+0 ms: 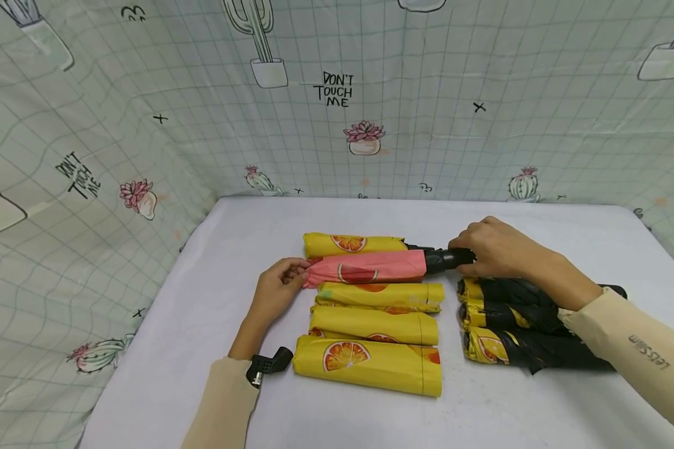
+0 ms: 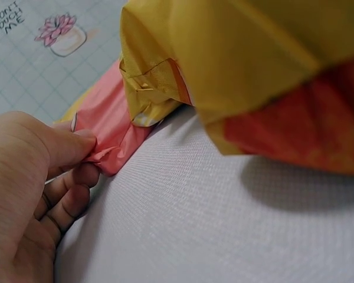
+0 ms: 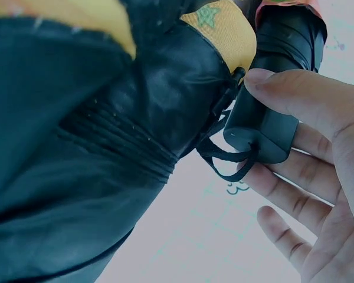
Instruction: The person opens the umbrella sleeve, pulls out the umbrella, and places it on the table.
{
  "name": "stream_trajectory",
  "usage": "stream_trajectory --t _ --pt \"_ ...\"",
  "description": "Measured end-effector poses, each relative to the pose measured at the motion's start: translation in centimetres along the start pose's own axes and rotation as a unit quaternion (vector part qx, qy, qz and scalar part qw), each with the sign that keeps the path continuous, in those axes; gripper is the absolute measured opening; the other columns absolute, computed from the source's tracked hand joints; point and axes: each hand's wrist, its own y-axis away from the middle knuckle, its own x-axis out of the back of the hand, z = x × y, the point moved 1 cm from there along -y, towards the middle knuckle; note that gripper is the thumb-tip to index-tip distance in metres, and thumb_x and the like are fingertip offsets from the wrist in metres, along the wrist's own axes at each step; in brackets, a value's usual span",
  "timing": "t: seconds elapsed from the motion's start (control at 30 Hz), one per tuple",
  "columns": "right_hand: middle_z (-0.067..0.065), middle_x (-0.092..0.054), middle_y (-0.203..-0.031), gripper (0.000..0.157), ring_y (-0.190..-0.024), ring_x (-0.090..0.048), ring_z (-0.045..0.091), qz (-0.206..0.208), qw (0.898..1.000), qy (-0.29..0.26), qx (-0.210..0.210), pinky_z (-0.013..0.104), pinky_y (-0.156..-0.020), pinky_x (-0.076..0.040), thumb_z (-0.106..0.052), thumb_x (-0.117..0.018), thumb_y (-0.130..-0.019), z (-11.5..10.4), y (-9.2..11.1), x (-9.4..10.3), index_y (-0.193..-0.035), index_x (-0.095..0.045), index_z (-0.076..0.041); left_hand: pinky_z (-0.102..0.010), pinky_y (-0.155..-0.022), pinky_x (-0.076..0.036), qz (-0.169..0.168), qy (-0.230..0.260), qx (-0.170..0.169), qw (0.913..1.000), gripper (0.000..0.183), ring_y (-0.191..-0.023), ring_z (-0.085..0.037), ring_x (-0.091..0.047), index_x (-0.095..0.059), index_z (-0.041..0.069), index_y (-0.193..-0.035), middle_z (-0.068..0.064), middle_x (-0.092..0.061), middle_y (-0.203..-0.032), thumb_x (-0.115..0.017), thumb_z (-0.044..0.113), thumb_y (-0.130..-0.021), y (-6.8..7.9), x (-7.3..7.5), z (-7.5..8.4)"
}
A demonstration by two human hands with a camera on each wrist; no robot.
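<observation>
A folded black umbrella [image 1: 441,260] lies in a pink sleeve with a watermelon print [image 1: 401,265], its handle end sticking out to the right. My left hand [image 1: 281,284] pinches the sleeve's left end between thumb and fingers, and the gathered pink cloth shows in the left wrist view [image 2: 115,127]. On the other side, my right hand [image 1: 491,249] grips the black handle [image 3: 262,132], thumb on one side and fingers on the other. A wrist strap [image 3: 227,156] loops from the handle's end. Just behind lies a yellow orange-print sleeve [image 1: 320,244] with black umbrella showing at its right.
Three yellow fruit-print sleeves lie in a column nearer me, the closest one [image 1: 382,368] beside my left wrist. To the right, several black-and-yellow folded umbrellas [image 1: 539,346] lie side by side under my right forearm. A patterned cloth [image 1: 415,125] hangs behind the white table [image 1: 371,424].
</observation>
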Motion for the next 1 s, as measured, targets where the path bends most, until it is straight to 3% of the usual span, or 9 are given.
stream_trajectory --t 1.0 --pt "0.008 -0.072 -0.105 0.042 -0.099 -0.064 0.029 0.004 0.999 0.026 -0.027 0.056 -0.088 -0.044 -0.027 -0.086 -0.077 2.6 3.1 1.0 -0.112 -0.074 -0.007 -0.023 -0.072 -0.049 0.002 -0.006 -0.009 0.9999 0.015 -0.085 -0.017 -0.06 -0.072 0.011 -0.109 -0.004 -0.066 -0.097 -0.07 0.01 -0.095 0.1 -0.2 0.1"
